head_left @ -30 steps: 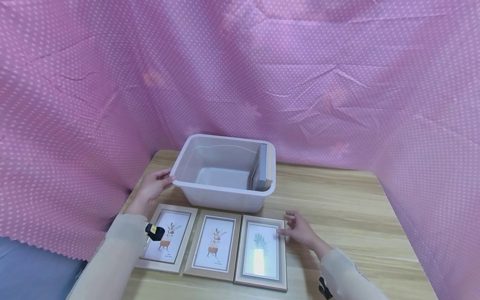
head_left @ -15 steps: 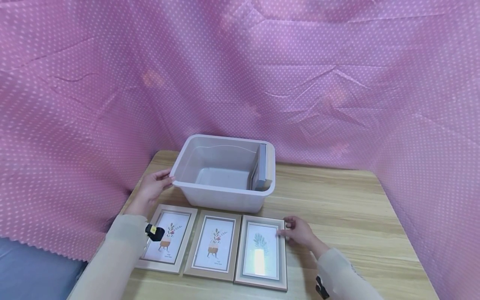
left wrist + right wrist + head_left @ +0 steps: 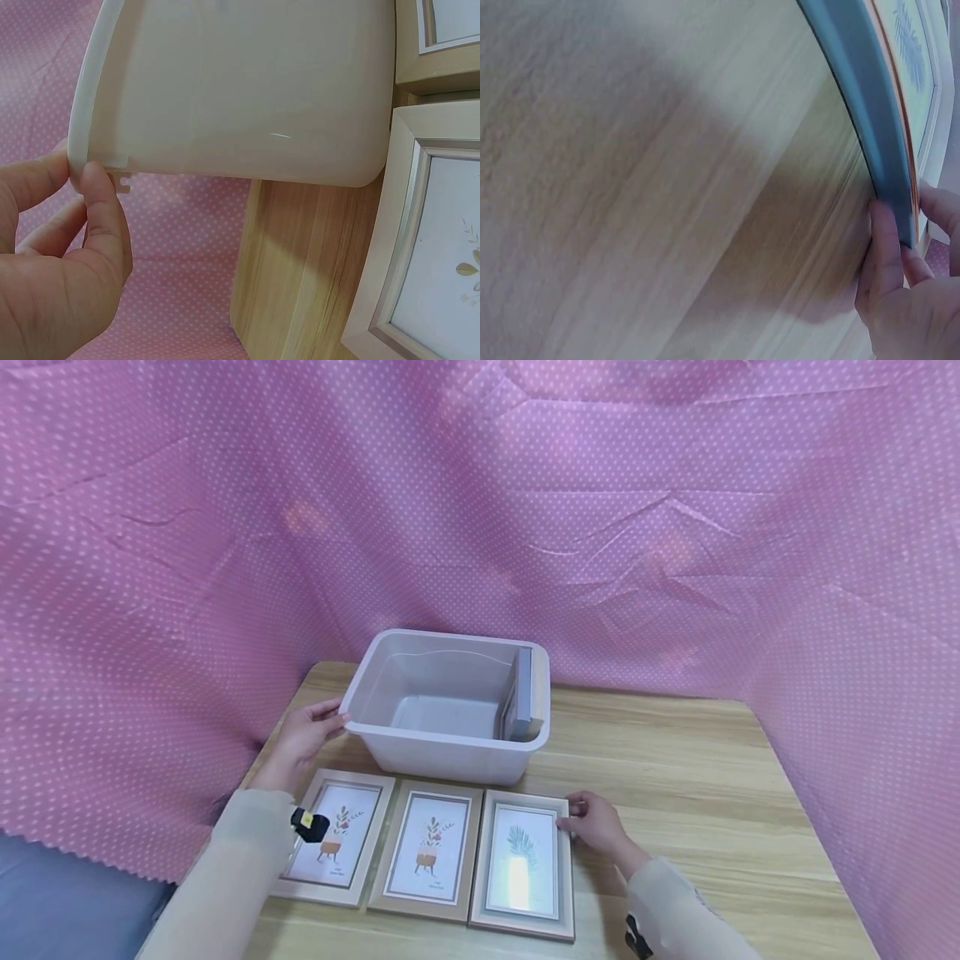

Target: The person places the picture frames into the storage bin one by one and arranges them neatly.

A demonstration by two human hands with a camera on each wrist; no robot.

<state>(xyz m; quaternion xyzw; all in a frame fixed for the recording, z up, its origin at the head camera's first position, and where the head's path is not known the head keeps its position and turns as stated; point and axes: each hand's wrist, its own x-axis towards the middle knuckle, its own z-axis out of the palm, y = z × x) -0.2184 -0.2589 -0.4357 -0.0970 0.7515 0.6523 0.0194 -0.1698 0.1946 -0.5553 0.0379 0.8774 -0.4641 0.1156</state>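
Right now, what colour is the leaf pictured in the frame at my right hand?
Green; the leaf print shows best in the head view.

Curtain (image 3: pixel 480 527): pink, small white dots. Bench (image 3: pixel 660 777): pale yellow-brown, streaked wood grain. Tub (image 3: pixel 442 758): off-white. Left frame (image 3: pixel 318 892): cream. Middle frame (image 3: pixel 416 907): tan. Both carry white prints, orange-brown pot, green and red sprigs. Right frame (image 3: pixel 521 924): pale beige, side bluish with copper line; green frond (image 3: pixel 520 841). In tub, right: grey-blue frame (image 3: pixel 523 693). Sleeves (image 3: pixel 225 877): cream. Near-left cloth (image 3: pixel 67 902): plain blue.
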